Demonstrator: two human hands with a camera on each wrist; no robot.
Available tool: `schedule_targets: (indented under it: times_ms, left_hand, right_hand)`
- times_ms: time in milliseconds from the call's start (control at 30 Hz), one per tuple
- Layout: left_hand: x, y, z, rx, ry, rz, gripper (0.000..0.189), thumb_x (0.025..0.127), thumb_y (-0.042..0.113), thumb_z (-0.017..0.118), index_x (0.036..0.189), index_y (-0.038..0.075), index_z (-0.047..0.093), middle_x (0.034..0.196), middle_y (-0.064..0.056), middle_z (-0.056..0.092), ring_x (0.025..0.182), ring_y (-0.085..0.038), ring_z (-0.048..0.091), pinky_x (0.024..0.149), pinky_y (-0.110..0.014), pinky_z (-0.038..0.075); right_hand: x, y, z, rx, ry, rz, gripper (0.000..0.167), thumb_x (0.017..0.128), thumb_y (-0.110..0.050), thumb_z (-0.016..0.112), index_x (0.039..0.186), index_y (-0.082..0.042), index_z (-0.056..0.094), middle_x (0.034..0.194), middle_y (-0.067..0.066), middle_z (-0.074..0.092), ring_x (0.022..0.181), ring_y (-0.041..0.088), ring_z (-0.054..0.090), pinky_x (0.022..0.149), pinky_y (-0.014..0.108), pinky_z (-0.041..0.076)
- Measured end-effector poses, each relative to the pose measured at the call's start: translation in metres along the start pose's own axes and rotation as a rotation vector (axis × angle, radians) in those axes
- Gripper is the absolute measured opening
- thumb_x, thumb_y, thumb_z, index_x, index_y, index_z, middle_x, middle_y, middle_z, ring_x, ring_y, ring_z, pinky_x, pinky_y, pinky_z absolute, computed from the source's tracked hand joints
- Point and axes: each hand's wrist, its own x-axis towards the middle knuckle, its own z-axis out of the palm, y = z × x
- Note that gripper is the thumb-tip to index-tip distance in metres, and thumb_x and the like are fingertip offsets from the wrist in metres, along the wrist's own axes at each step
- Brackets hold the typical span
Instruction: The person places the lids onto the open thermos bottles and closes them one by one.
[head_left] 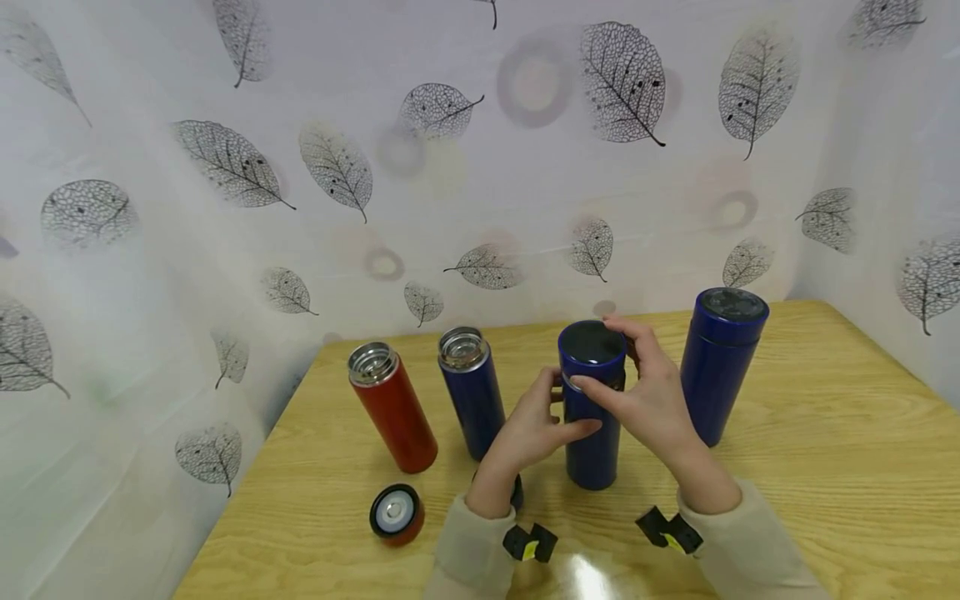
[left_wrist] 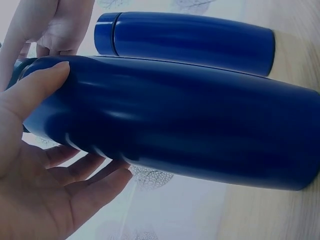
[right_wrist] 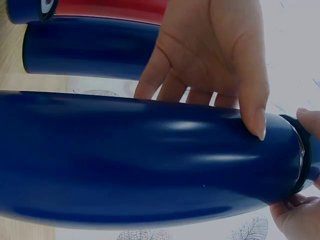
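Observation:
A blue thermos flask point(head_left: 592, 462) stands upright on the wooden table. My left hand point(head_left: 525, 433) holds its upper body, thumb on the near side and fingers round the left. With thumb and fingers my right hand point(head_left: 656, 404) grips the flask's blue lid point(head_left: 592, 343), which has a dark, shiny top. A black ring point(right_wrist: 301, 155) shows between lid and body in the right wrist view; whether the lid is loose I cannot tell. To the right is another blue flask point(head_left: 716, 375), lid on.
Left of my hands stand an uncapped red flask point(head_left: 393, 417) and an uncapped blue flask point(head_left: 474, 400). A red lid point(head_left: 397, 514) lies upturned at the front left. Partly behind my left wrist is a dark lid point(head_left: 517, 493). A leaf-patterned curtain point(head_left: 465, 192) hangs behind the table.

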Motion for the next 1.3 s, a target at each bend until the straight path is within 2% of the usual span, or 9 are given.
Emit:
schedule_targets:
  times_ms: [100,367,633,833,967,1133,1300]
  left_hand:
    - [0.001,0.0,0.0,-0.009,-0.006,0.006,0.059,0.079,0.022,0.068,0.127,0.011,0.035,0.121,-0.006,0.044,0.109,-0.027,0.046,0.082,-0.043,0.043]
    - [0.001,0.001,-0.001,0.018,-0.006,0.013,0.058,0.079,0.023,0.068,0.126,0.013,0.035,0.121,-0.005,0.044,0.108,-0.026,0.047,0.081,-0.04,0.043]
    - [0.0,0.002,0.003,0.028,0.029,0.018,0.061,0.078,0.026,0.068,0.128,0.013,0.034,0.123,-0.004,0.042,0.109,-0.022,0.045,0.081,-0.04,0.043]
    - [0.002,0.001,0.008,0.018,0.091,0.069,0.066,0.079,0.025,0.067,0.132,0.012,0.029,0.127,-0.004,0.04,0.113,-0.017,0.04,0.082,-0.037,0.039]
    - [0.002,0.001,0.009,0.018,0.107,0.112,0.064,0.08,0.022,0.065,0.132,0.011,0.029,0.126,-0.005,0.042,0.112,-0.017,0.042,0.082,-0.037,0.039]
    - [0.002,0.001,0.009,-0.014,0.104,0.121,0.064,0.08,0.019,0.065,0.132,0.011,0.029,0.124,-0.006,0.045,0.109,-0.017,0.044,0.083,-0.041,0.039]
    - [0.002,0.002,0.011,-0.016,0.126,0.122,0.066,0.079,0.019,0.068,0.132,0.012,0.03,0.121,-0.005,0.046,0.107,-0.017,0.046,0.083,-0.04,0.04]
  right_hand:
    - [0.0,0.001,0.001,-0.015,-0.01,-0.021,0.067,0.065,-0.001,0.077,0.122,-0.001,0.043,0.121,0.012,0.047,0.109,0.025,0.047,0.088,0.042,0.038]
    - [0.001,0.007,-0.003,-0.095,-0.047,-0.071,0.06,0.064,-0.006,0.079,0.117,-0.002,0.05,0.123,0.014,0.045,0.112,0.028,0.042,0.087,0.048,0.036]
    - [0.001,0.007,-0.006,-0.11,-0.079,-0.064,0.051,0.065,-0.009,0.079,0.109,-0.003,0.054,0.124,0.016,0.043,0.113,0.031,0.04,0.087,0.051,0.035]
    - [0.001,0.007,-0.007,-0.116,-0.102,-0.06,0.051,0.066,-0.01,0.078,0.111,-0.003,0.053,0.126,0.015,0.042,0.115,0.032,0.039,0.087,0.051,0.035]
    - [0.001,0.006,-0.009,-0.117,-0.124,-0.06,0.053,0.07,-0.01,0.075,0.116,-0.002,0.049,0.127,0.017,0.041,0.116,0.034,0.038,0.086,0.053,0.035]
    - [0.001,0.004,-0.011,-0.074,-0.148,-0.074,0.06,0.072,-0.003,0.07,0.124,-0.001,0.041,0.123,0.018,0.045,0.11,0.032,0.044,0.084,0.051,0.038]
    - [0.001,0.002,-0.013,-0.036,-0.164,-0.053,0.06,0.074,-0.001,0.068,0.126,0.0,0.037,0.12,0.017,0.047,0.11,0.03,0.045,0.087,0.05,0.036]
